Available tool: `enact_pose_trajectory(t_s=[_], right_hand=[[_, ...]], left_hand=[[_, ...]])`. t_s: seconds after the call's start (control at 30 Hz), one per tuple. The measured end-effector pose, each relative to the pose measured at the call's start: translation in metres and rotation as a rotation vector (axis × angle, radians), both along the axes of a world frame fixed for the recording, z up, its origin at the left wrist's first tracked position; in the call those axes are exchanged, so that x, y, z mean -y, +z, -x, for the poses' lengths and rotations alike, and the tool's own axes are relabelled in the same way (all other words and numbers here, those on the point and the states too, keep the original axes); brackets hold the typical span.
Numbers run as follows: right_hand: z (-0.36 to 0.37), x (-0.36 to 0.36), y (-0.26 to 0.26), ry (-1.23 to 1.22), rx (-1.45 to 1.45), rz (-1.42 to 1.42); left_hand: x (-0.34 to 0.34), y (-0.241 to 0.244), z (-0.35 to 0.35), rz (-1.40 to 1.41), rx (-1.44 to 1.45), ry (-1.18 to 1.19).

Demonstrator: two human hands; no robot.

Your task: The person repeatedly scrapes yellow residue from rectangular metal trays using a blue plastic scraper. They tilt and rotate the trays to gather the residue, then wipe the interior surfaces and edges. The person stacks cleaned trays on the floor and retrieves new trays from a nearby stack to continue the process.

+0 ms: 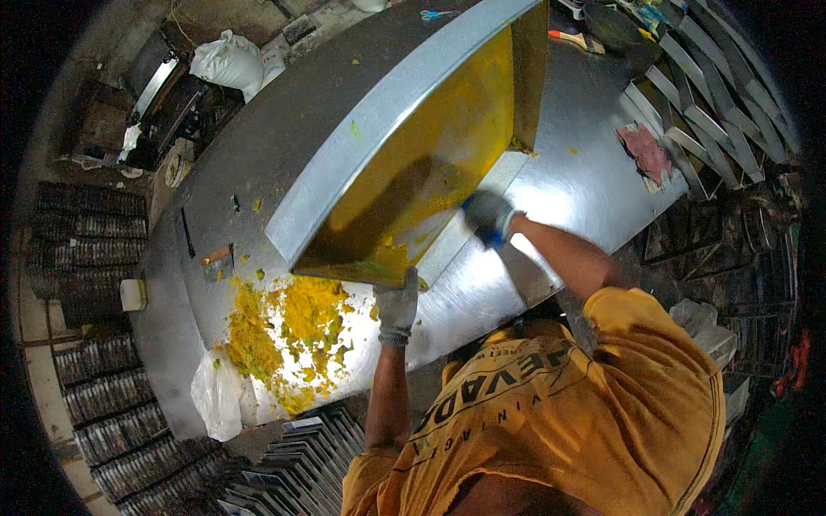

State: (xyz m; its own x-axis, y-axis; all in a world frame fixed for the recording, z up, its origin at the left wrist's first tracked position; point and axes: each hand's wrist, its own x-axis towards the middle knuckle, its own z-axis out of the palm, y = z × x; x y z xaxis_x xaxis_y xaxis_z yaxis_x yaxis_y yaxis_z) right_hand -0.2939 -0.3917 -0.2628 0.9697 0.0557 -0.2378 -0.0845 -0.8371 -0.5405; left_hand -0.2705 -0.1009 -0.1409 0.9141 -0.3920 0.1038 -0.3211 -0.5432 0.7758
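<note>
A large sheet-metal tray [413, 145] with raised sides stands tilted on the metal-topped table [477, 284], its inside smeared with yellow material. My left hand [395, 306], in a grey knit glove, grips the tray's near lower corner. My right hand [488, 216], gloved and blurred by motion, is closed at the tray's right-hand edge. Blue shows on both sides of that fist, from a held object whose kind is unclear. Yellow-green crumbly scrapings [284, 335] lie on the table left of my left hand.
A paintbrush [577, 42], blue-handled scissors [437, 14] and a reddish cloth [645, 155] lie on the table. A flat scraper [218, 261] and a clear plastic bag [218, 396] are at left. Stacked metal parts [710, 103] stand upper right; more angled metal pieces [300, 467] are below the near edge.
</note>
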Motion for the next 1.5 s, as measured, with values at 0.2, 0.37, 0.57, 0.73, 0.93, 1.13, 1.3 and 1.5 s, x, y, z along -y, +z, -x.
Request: enact_pose_trajectory(t_s=[0.2, 0.37, 0.57, 0.73, 0.93, 1.13, 1.3, 1.5], right_hand=[[-0.002, -0.113, 0.007, -0.087, 0.024, 0.098], [-0.007, -0.086, 0.005, -0.029, 0.185, 0.093], [-0.016, -0.110, 0.016, -0.107, 0.169, 0.095], [0.002, -0.053, 0.041, -0.069, 0.182, -0.333], [0.141, 0.146, 0.125, -0.841, 0.138, -0.948], [0.098, 0.067, 0.139, -0.626, 0.233, -0.236], [0.051, -0.079, 0.148, -0.171, 0.236, 0.028], [0.045, -0.061, 0.091, -0.146, 0.096, 0.293]], left_hand=[[-0.005, 0.075, -0.037, 0.404, 0.017, 0.002], [0.018, 0.302, -0.087, -0.098, 0.261, -0.480], [0.127, 0.308, -0.114, -0.504, 0.436, -0.638], [0.122, 0.312, -0.112, -0.417, 0.453, -0.555], [0.016, 0.308, -0.083, -0.176, 0.393, -0.264], [-0.012, 0.156, -0.031, 0.134, 0.389, 0.031], [0.025, 0.013, 0.012, 0.206, 0.298, 0.192], [-0.004, -0.065, 0.057, 0.115, -0.275, 0.347]])
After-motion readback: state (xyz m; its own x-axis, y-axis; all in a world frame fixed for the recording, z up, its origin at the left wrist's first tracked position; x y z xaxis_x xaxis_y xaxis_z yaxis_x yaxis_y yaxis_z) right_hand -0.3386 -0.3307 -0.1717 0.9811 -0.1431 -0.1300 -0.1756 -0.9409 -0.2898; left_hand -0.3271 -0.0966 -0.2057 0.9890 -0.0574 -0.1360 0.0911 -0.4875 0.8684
